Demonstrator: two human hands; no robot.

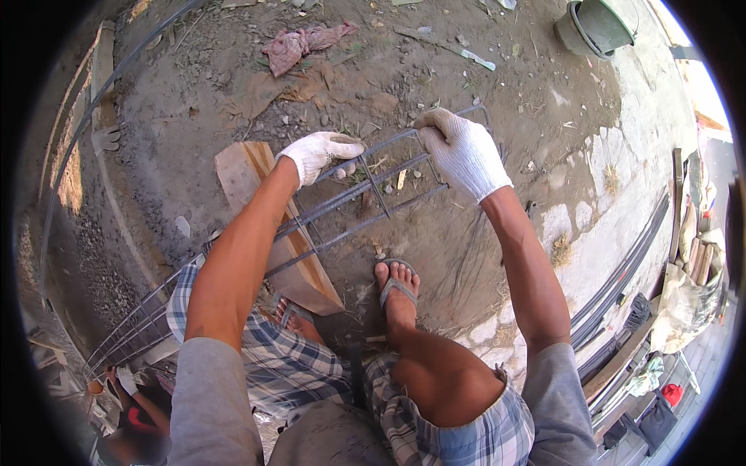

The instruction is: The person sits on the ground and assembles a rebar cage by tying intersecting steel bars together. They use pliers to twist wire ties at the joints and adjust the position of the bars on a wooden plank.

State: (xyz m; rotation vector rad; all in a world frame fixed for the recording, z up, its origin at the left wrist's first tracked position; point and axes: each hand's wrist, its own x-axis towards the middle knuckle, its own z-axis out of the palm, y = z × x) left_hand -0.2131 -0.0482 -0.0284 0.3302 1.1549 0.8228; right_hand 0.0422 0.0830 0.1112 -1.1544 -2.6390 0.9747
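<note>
A long steel rebar cage (375, 188) of thin bars and rectangular stirrups runs from the lower left to its end in front of me. My left hand (320, 154), in a white knit glove, is closed over its upper bar. Farther right, my right hand (460, 155), gloved too, grips the cage near its end stirrup, fingers curled around the steel. What lies under the fingertips is hidden. Beneath the cage a thick wooden block (311, 283) lies across the ground, beside my sandalled feet.
A pinkish cloth (289, 50) and rubble lie on the dirt ahead. A dark bucket (581, 33) stands far right. Bundled dark bars (625, 268) and timber lie along the right side. At lower left another person's gloved hand (127, 380) is by the cage's other end.
</note>
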